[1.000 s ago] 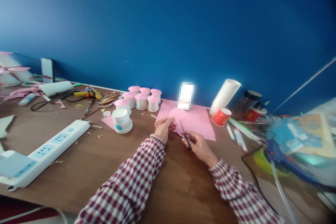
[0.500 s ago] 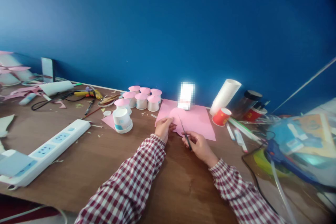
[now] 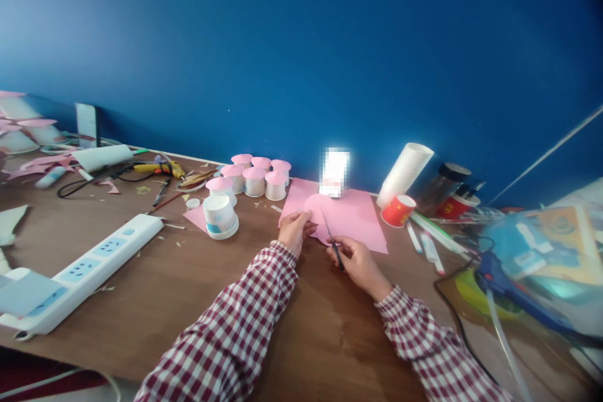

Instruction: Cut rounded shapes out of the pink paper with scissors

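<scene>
My left hand (image 3: 294, 230) is closed, pinching the near left edge of a rounded piece of pink paper (image 3: 318, 206). My right hand (image 3: 353, 257) grips the dark handles of a pair of scissors (image 3: 335, 247), whose thin blades point up and away across the pink piece. How far the blades are apart is too small to tell. Both hands are in front of larger pink paper sheets (image 3: 365, 217) lying flat on the table. The pink piece is hard to tell from the sheets behind it, as they share one colour.
Left of the sheets stand several pink-topped paper cups (image 3: 254, 181) and a white cup (image 3: 217, 210). A power strip (image 3: 106, 264) lies further left. Right are a tilted white cup stack (image 3: 405, 173), a red cup (image 3: 398, 210) and a blue glue gun (image 3: 506, 292). A blurred-out bright phone-like object (image 3: 334, 171) leans on the wall.
Almost nothing differs. The view has shifted very slightly, while both hands, the pink paper piece and the scissors stay in the same place.
</scene>
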Tool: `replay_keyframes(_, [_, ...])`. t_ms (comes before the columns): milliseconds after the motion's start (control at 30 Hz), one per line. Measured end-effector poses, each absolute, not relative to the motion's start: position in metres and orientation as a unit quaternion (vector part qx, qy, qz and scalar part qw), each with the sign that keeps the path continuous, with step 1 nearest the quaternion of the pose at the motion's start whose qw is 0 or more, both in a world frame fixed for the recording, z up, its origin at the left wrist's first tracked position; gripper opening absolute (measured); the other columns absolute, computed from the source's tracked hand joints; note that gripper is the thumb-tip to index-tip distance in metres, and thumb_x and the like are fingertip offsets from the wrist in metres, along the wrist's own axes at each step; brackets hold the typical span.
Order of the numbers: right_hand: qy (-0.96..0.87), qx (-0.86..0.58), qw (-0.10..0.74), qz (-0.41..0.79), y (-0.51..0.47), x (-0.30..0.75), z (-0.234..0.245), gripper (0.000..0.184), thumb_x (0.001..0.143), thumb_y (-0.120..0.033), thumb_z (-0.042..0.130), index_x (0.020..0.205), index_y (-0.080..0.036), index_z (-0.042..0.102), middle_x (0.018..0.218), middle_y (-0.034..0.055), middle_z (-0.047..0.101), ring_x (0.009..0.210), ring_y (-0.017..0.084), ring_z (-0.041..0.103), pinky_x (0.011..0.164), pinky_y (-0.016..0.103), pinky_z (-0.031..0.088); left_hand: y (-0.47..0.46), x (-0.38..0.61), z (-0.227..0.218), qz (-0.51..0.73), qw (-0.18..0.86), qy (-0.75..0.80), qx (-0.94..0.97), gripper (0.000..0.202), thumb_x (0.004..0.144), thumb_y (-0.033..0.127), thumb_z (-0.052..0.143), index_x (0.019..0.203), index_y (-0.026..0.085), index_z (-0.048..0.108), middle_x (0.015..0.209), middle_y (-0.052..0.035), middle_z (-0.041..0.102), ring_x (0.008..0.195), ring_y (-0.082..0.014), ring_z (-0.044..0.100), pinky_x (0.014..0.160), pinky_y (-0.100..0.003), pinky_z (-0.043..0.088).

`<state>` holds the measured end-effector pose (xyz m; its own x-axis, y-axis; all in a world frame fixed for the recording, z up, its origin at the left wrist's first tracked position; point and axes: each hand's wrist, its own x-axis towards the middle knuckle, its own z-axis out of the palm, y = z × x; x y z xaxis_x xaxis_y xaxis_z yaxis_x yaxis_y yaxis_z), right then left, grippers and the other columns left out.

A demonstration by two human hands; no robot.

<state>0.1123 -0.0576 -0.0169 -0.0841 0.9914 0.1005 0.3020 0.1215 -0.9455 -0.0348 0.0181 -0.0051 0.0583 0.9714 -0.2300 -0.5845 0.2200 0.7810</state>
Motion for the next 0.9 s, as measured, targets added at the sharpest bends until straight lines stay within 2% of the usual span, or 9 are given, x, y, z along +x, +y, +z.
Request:
replay_keyframes(400, [-0.629, -0.542, 0.404, 0.384, -0.058, 0.112, -0.016, 0.039, 0.079, -0.042, 0.061, 0.104, -0.012, 0.061, 0.066, 0.002, 0.06, 0.06, 0.015, 0.055, 0.058, 0.027, 0.046, 0.018, -0.036, -0.003, 0.57, 0.688, 0.379, 0.241, 0.016, 0.064, 0.019, 0.071, 0.064, 0.011, 0.056, 0.054, -0.0002, 0.055, 0.049, -0.0085, 0.057, 0.048, -0.018, 0.05])
replay_keyframes(567, [-0.646, -0.534, 0.368, 0.403, -0.061, 0.119, -0.005, 0.037, 0.078, -0.042, 0.062, 0.102, -0.014, 0.062, 0.069, 0.002, 0.061, 0.064, 0.015, 0.056, 0.061, 0.027, 0.046, 0.018, -0.039, 0.001, 0.576, 0.685, 0.383, 0.228, 0.016, 0.065, 0.018, 0.071, 0.064, 0.012, 0.056, 0.054, 0.0005, 0.055, 0.048, -0.0069, 0.055, 0.049, -0.018, 0.05])
replay_keyframes(667, [-0.627, -0.538, 0.356, 0.437, -0.059, 0.133, 0.0, 0.036, 0.075, -0.04, 0.065, 0.1, -0.013, 0.063, 0.066, 0.0008, 0.06, 0.06, 0.013, 0.054, 0.055, 0.024, 0.043, 0.019, -0.04, 0.002, 0.587, 0.679, 0.388, 0.213, 0.016, 0.066, 0.017, 0.069, 0.063, 0.013, 0.055, 0.054, 0.0008, 0.055, 0.048, -0.0074, 0.055, 0.049, -0.018, 0.049])
replay_keyframes(800, [-0.546, -0.564, 0.411, 0.464, -0.052, 0.148, 0.002, 0.04, 0.075, -0.04, 0.064, 0.103, -0.013, 0.061, 0.065, -0.0001, 0.058, 0.055, 0.011, 0.053, 0.044, 0.019, 0.034, 0.019, -0.035, -0.004, 0.58, 0.666, 0.389, 0.264, 0.01, 0.071, 0.02, 0.065, 0.068, 0.012, 0.059, 0.058, -0.0006, 0.057, 0.052, -0.008, 0.056, 0.053, -0.02, 0.05])
replay_keyframes(900, [-0.494, -0.586, 0.467, 0.442, -0.049, 0.148, 0.001, 0.041, 0.074, -0.045, 0.063, 0.1, -0.014, 0.062, 0.065, 0.0001, 0.059, 0.053, 0.01, 0.054, 0.041, 0.018, 0.03, 0.019, -0.032, -0.013, 0.518, 0.627, 0.406, 0.416, 0.012, 0.073, 0.021, 0.063, 0.08, 0.011, 0.065, 0.066, -0.004, 0.062, 0.06, -0.012, 0.06, 0.064, -0.027, 0.052])
